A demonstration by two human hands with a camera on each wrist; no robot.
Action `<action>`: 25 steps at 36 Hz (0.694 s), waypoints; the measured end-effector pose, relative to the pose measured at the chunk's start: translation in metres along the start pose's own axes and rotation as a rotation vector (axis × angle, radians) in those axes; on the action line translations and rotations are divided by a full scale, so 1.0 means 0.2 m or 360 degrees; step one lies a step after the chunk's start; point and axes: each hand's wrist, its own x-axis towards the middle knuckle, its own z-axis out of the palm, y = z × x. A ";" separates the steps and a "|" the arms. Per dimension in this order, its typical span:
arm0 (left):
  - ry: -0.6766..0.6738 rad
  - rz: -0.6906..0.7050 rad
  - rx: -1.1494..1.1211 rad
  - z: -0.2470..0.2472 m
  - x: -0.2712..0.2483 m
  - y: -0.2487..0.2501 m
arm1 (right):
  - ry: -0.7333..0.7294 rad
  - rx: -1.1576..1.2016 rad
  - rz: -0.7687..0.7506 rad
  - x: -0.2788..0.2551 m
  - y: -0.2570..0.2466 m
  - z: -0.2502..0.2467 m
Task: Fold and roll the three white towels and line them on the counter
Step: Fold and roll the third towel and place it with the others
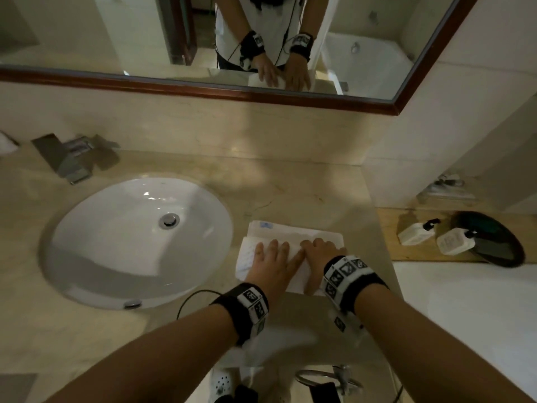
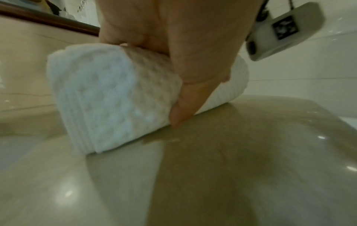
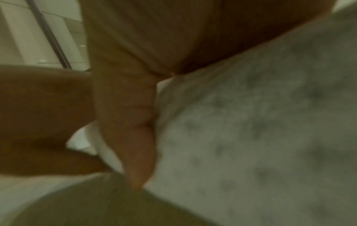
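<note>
One white towel (image 1: 290,231) lies on the beige counter (image 1: 290,187) just right of the sink. Its near part is wound into a thick roll (image 2: 106,94), and a flat strip still stretches away from me. My left hand (image 1: 273,257) lies over the top of the roll with straight fingers, thumb down the near side to the counter. Beside it, my right hand (image 1: 322,251) presses flat on the right half of the same towel (image 3: 251,122), its thumb (image 3: 125,122) against the cloth. No other towel is in view.
An oval white sink (image 1: 116,257) fills the left, with a steel tap (image 1: 72,161) behind it. The counter ends close to the towel's right end. Beyond, lower down, two white pump bottles (image 1: 418,232) lie by a dark round tray (image 1: 499,242). A mirror (image 1: 116,39) spans the back wall.
</note>
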 end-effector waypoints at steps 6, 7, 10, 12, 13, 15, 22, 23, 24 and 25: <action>-0.0149 0.0047 -0.0048 -0.19 0.11 -0.08 | 0.0342 -0.0016 0.0102 -0.09 -0.03 0.15; -0.0210 0.0043 -0.0066 -0.21 0.13 -0.09 | 0.0349 -0.0002 0.0089 -0.11 -0.02 0.17; -0.0322 -0.0018 -0.0144 -0.25 0.17 -0.11 | 0.0394 0.0177 0.0049 -0.15 0.02 0.21; -0.0356 -0.0077 -0.0197 -0.25 0.21 -0.11 | 0.0471 0.0357 0.0074 -0.18 0.04 0.22; -0.0404 -0.0119 -0.0254 -0.21 0.26 -0.12 | 0.0496 0.0424 0.0101 -0.19 0.05 0.22; -0.0532 -0.0218 -0.0340 -0.05 0.45 -0.16 | 0.0513 0.0527 0.0146 -0.20 0.08 0.23; -0.0628 -0.0346 -0.1323 -0.26 0.17 -0.09 | 0.0383 0.1098 0.0235 -0.22 0.09 0.23; -0.0616 -0.0374 -0.1534 -0.23 0.16 -0.10 | 0.0319 0.1271 0.0230 -0.21 0.08 0.23; -0.0636 -0.0406 -0.1697 -0.20 0.15 -0.10 | 0.0259 0.1429 0.0240 -0.21 0.07 0.23; -0.0658 -0.0444 -0.1837 -0.18 0.14 -0.10 | 0.0216 0.1550 0.0263 -0.20 0.06 0.22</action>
